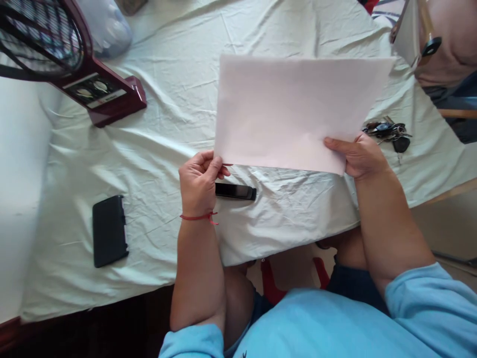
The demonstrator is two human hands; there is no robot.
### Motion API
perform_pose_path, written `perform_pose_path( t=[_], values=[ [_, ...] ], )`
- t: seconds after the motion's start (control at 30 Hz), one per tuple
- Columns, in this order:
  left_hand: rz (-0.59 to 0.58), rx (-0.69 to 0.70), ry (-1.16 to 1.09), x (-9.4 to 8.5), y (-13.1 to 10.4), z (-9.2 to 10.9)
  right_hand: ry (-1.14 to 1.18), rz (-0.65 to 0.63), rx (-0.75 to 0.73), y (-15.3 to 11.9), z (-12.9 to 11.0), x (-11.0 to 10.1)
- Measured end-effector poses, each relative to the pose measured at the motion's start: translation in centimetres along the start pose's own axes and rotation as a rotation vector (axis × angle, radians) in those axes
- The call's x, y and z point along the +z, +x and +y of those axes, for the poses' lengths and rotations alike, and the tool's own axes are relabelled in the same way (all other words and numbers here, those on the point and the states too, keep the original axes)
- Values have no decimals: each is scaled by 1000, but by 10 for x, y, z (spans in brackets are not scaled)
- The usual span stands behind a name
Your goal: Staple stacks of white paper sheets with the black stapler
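A blank white sheet of paper (286,109) is held up over the cloth-covered table. My left hand (201,174), with a red string at the wrist, pinches its near left corner between thumb and fingers. Gripping the near right corner is my right hand (363,154), its thumb on top and the fingers hidden beneath the paper. Below the sheet's near edge lies a black stapler-like object (236,191), partly covered by my left hand, so its kind is unclear.
A dark red table fan (112,94) stands at the far left beside a clear plastic bag (106,27). A black phone case or tablet (109,231) lies at left. Keys (389,132) rest at right, near a chair. The pale tablecloth (156,124) is wrinkled.
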State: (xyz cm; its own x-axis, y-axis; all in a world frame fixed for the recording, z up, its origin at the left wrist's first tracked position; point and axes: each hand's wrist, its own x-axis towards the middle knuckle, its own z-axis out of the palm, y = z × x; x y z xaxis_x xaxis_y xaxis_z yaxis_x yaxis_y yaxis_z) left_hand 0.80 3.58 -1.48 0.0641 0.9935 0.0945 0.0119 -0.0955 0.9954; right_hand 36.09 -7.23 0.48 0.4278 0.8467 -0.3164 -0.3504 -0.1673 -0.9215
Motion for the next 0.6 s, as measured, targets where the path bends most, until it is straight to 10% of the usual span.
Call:
perform_pose_path(
  t=[0.23,0.47,0.6],
  values=[
    [-74,13,273,-15,-9,8,-101,69,61,6,-8,-29],
    [-691,132,540,-35,-21,41,-139,70,31,14,-4,-36],
    [-677,98,661,-33,-16,41,-169,58,12,17,0,-36]
  ],
)
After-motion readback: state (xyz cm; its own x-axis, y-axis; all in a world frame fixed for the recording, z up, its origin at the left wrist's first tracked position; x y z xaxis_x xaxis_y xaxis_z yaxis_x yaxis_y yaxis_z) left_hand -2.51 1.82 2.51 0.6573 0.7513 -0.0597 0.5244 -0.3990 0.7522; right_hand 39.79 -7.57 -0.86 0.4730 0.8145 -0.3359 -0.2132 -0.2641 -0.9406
